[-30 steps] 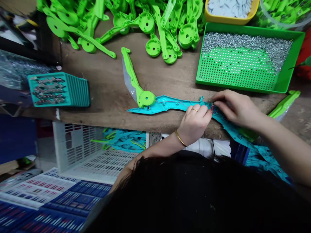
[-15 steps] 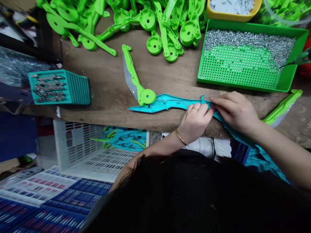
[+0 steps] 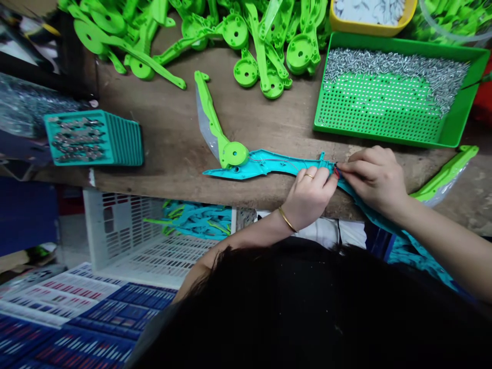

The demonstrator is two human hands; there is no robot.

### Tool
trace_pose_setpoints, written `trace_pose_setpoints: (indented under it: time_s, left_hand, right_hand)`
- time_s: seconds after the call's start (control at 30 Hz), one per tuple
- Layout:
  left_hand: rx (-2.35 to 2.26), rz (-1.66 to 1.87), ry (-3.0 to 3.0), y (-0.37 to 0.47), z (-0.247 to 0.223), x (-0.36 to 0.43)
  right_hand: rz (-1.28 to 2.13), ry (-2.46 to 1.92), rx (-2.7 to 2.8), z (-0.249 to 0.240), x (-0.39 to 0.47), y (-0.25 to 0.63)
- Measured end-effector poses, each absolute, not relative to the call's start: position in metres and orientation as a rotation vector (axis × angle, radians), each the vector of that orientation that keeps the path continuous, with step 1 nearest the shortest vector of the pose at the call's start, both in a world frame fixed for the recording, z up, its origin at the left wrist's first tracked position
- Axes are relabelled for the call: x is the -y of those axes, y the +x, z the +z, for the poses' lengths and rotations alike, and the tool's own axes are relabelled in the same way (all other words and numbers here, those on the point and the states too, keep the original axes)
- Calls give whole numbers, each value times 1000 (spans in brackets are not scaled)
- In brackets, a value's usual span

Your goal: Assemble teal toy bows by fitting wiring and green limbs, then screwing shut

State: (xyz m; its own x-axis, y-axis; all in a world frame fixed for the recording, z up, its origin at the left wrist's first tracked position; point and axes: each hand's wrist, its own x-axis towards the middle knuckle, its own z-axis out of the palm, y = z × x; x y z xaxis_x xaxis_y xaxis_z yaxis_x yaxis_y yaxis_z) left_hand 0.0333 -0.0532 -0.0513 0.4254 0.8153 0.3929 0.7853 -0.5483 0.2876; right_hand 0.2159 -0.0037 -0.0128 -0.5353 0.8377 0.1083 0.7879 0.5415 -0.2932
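A turquoise plastic toy bow shell lies along the front of the bench, its inner side up. A lime-green limb with a round hub joins its left end, and another green limb shows beyond my right forearm. My left hand is closed on the shell's middle, fingertips pressed over its edge. My right hand pinches at a red wire beside the left fingertips. Whatever small dark part lies at those fingertips is mostly hidden. A thin wire runs along the shell's inside.
Behind the bow are a green tray of small screws, a yellow tub and heaped green parts. A turquoise container with metal pieces stands left. Below the bench edge is a white crate; a dark tool tip reaches in from the right.
The tool at the tray has drawn back to the right. My right hand has shifted slightly at the wire, while my left hand stays almost still on the bow shell.
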Motion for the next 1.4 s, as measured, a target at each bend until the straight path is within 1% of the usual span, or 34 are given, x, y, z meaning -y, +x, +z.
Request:
trace_pose_setpoints:
  time_s: [0.17,0.3,0.43,0.5,0.57,0.7,0.87,1.03,1.13,1.27,1.4]
  left_hand:
    - [-1492,802,2527,35,-57,58]
    - [-1608,932,2509,42,-60,61]
    - [-1693,1107,2380,50,-64,61]
    - [-1677,1160,2325,49,-63,60]
    - [-1631,1170,2302,44,-59,61]
    - [-1586,1159,2310,22,-49,67]
    - [-1620,1013,2316,5,-50,74]
    - [-1561,1081,2320,14,-53,69]
    - [-1553,1120,2347,21,-53,62]
    - [-1468,1115,2401,30,-50,56]
    - [-1503,1199,2235,36,-47,56]
  right_hand:
    - [423,-1359,2589,-13,0,218]
    - [486,-1336,2653,-4,-6,219]
    - [878,-1308,2564,1,-16,218]
    - [992,-1346,2483,-2,-20,217]
    - [946,-1417,2456,-8,-21,215]
    - [748,-1468,2523,-18,-15,213]
    - [600,-1457,2583,-18,-8,212]
    - [477,-1418,2655,-16,-6,210]
    - [478,-1419,2660,-17,-6,210]
    - [561,-1413,2622,-18,-8,211]
    - [600,-1395,2613,-19,-9,212]
